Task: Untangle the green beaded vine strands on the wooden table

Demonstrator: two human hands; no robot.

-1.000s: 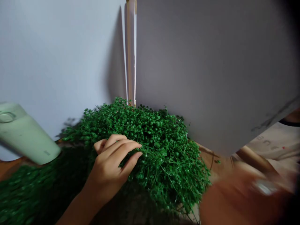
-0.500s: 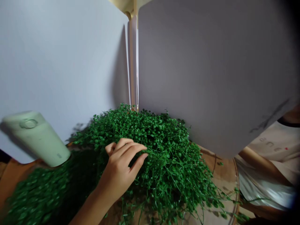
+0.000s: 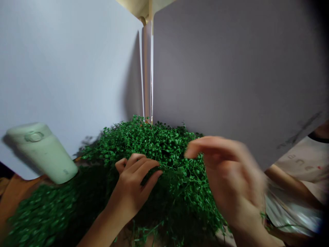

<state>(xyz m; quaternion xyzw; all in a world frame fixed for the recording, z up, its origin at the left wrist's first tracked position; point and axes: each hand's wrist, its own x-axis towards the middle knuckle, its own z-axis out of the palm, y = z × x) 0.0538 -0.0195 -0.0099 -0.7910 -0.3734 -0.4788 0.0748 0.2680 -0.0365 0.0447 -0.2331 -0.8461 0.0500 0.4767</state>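
A dense mound of leafy green plant [image 3: 154, 140] with thin trailing stems fills the middle. My left hand [image 3: 136, 181] lies against its front, fingers bent, with thumb and index tips close together on some of the foliage. My right hand [image 3: 231, 181], blurred by motion, hovers in front of the plant's right side. Its fingers arch forward, apart from the thumb, and nothing shows in them. Part of the plant is hidden behind both hands.
A pale green lidded bottle [image 3: 48, 154] stands at the left, looking tilted. Behind the plant, a light panel [image 3: 72, 68] and a grey panel [image 3: 231, 68] meet in a corner. More greenery [image 3: 43, 212] lies lower left. Another person's shirt [image 3: 300, 164] shows at far right.
My right hand has come into view from the lower right, over the plant's right side. My left hand keeps its place and shape on the foliage.
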